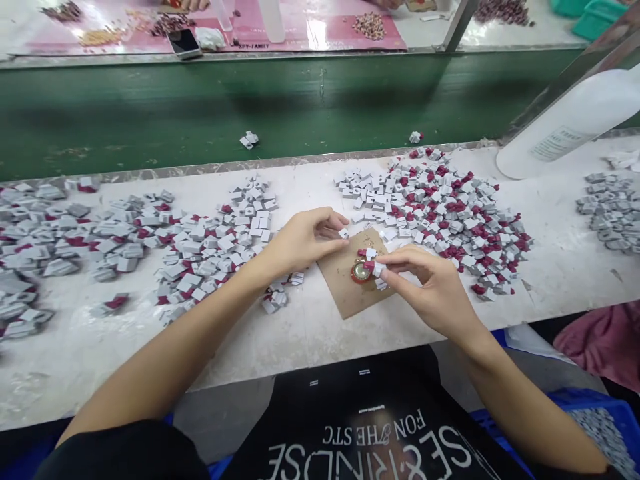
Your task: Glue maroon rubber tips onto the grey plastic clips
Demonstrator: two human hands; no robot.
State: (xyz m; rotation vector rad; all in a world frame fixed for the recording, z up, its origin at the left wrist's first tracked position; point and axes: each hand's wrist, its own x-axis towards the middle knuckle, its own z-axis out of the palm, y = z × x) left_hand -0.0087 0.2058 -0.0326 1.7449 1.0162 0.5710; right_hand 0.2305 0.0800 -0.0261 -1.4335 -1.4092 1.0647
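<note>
My left hand (309,239) is closed in a pinch, with a small light-grey plastic piece (343,233) at its fingertips. Between the thumb and fingers of my right hand (431,281) is a small grey-and-dark-red plastic piece (374,267). That piece is held over a small red-rimmed cap (361,272) with something pale and shiny inside. The cap rests on a square of brown cardboard (345,293) that lies on the table between my hands. A second grey-and-red piece (369,253) shows just behind the one in my right hand.
Grey-and-red pieces form a heap (440,207) at the right and heaps (200,247) at the left. A white bottle (560,127) leans at the far right. Behind the white table (240,333) runs a green belt (320,100). A phone (184,44) lies beyond it, near another person's hand.
</note>
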